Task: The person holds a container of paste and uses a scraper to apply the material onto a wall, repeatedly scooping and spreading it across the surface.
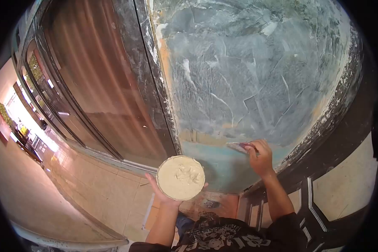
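My left hand (160, 191) is wrapped under and around a round tub of cream-coloured filler paste (178, 182), held up near my chest. Its paste surface is mostly smooth, with ridged scoop marks toward the upper right. In my right hand (261, 160) is a putty knife (240, 145) with a dark red handle. Its blade points left and appears to touch the wall (235, 90). Grey, streaky filler covers most of that wall, while a beige strip (197, 137) runs left of the blade above a bare turquoise band (212, 157).
Left of the wall stands a dark-framed window or door with brown curtains (96, 75). A dark panelled door or gate (319, 201) is at lower right. Beige tiles (122, 191) cover the floor. Far left, a bright opening (40, 134) shows a room with objects.
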Tool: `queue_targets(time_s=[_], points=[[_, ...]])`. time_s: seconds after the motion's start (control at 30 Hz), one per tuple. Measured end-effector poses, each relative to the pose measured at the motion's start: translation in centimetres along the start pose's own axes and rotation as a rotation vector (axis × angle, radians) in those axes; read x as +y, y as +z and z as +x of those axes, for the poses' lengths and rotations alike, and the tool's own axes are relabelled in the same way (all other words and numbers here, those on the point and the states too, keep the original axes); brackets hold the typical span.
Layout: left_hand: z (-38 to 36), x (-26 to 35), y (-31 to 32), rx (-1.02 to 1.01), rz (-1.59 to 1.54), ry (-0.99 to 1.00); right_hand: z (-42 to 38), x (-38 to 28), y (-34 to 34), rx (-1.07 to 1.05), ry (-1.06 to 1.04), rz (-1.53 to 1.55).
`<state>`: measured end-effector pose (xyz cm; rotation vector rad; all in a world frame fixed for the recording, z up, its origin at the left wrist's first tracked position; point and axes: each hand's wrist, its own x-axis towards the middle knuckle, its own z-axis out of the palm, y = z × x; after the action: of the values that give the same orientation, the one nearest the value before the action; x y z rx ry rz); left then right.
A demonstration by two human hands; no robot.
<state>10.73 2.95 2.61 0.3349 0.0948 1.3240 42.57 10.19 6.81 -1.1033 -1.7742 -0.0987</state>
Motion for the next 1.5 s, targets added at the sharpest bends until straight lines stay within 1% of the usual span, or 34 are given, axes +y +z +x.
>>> queue_targets(time_s=[0.03,0.07,0.13,0.3,0.33,0.37,0.43,0.47,0.53,0.6,0.67,0.73,0.77,0.83,0.97,1.07,1.1,1.17,1.23,1.3,1.4,1.47,1.5], points=[[-0.1,0.0,0.0,0.005,0.009,0.002,-0.7,0.6,0.6,-0.006,0.051,-0.03],[-0.2,0.0,0.0,0.01,0.017,0.003,-1.2,1.0,1.2,-0.005,0.052,-0.031],[-0.3,0.0,0.1,0.019,0.037,0.009,-2.0,1.7,2.3,-0.066,0.129,-0.013],[-0.5,0.2,-0.4,0.018,0.07,0.04,-3.5,3.7,5.4,-0.027,0.195,0.0],[-0.6,0.3,-0.3,-0.01,0.046,0.039,-3.6,3.9,5.6,-0.016,0.209,-0.015],[-0.7,0.4,-0.4,-0.037,0.021,0.037,-3.7,4.2,5.8,-0.015,0.21,-0.014],[-0.7,0.4,-0.5,-0.033,0.003,0.047,-3.6,4.5,6.0,0.056,0.216,-0.024],[-0.8,0.4,-0.6,-0.029,-0.015,0.057,-3.7,4.6,6.0,0.055,0.216,-0.022],[-1.0,0.4,-0.4,-0.012,-0.007,0.062,-3.8,4.5,5.8,0.084,0.174,0.002],[-1.0,0.4,-0.3,0.003,0.001,0.067,-4.3,4.5,6.1,0.054,0.17,0.003],[-1.1,0.3,-0.2,-0.064,-0.124,0.058,-4.5,4.7,6.5,0.027,0.166,0.002],[-1.1,0.2,-0.2,-0.045,-0.109,0.06,-4.5,4.8,7.0,0.059,0.208,-0.048],[-1.2,0.2,-0.2,-0.027,-0.093,0.063,-4.5,4.9,6.9,0.059,0.207,-0.048],[-1.2,0.3,-0.2,-0.025,-0.095,0.061,-4.0,4.9,6.7,0.139,0.181,-0.009],[-1.2,0.2,0.2,-0.05,-0.134,0.059,-4.3,4.4,6.2,0.084,0.206,0.044],[-1.3,0.2,0.2,-0.061,-0.164,0.057,-4.8,4.6,7.1,0.043,0.168,0.015],[-1.3,0.3,0.1,-0.062,-0.163,0.058,-4.8,4.8,7.4,0.036,0.191,-0.014],[-1.2,0.5,-0.2,-0.001,0.078,0.056,-4.7,5.3,7.5,0.03,0.214,-0.041],[-1.3,0.6,0.0,0.017,0.029,0.063,-4.2,5.4,7.1,0.131,0.208,0.01],[-1.6,0.6,0.0,0.041,-0.022,0.068,-4.1,5.3,6.5,0.123,0.218,0.036],[-1.6,0.6,-0.4,0.013,-0.067,0.076,-4.7,4.9,6.8,0.094,0.222,0.073],[-1.5,0.6,-0.8,-0.003,0.036,0.076,-5.1,4.9,7.3,0.072,0.217,0.081],[-1.5,0.6,-0.7,-0.005,0.035,0.076,-5.1,4.9,7.6,0.064,0.199,0.03]])
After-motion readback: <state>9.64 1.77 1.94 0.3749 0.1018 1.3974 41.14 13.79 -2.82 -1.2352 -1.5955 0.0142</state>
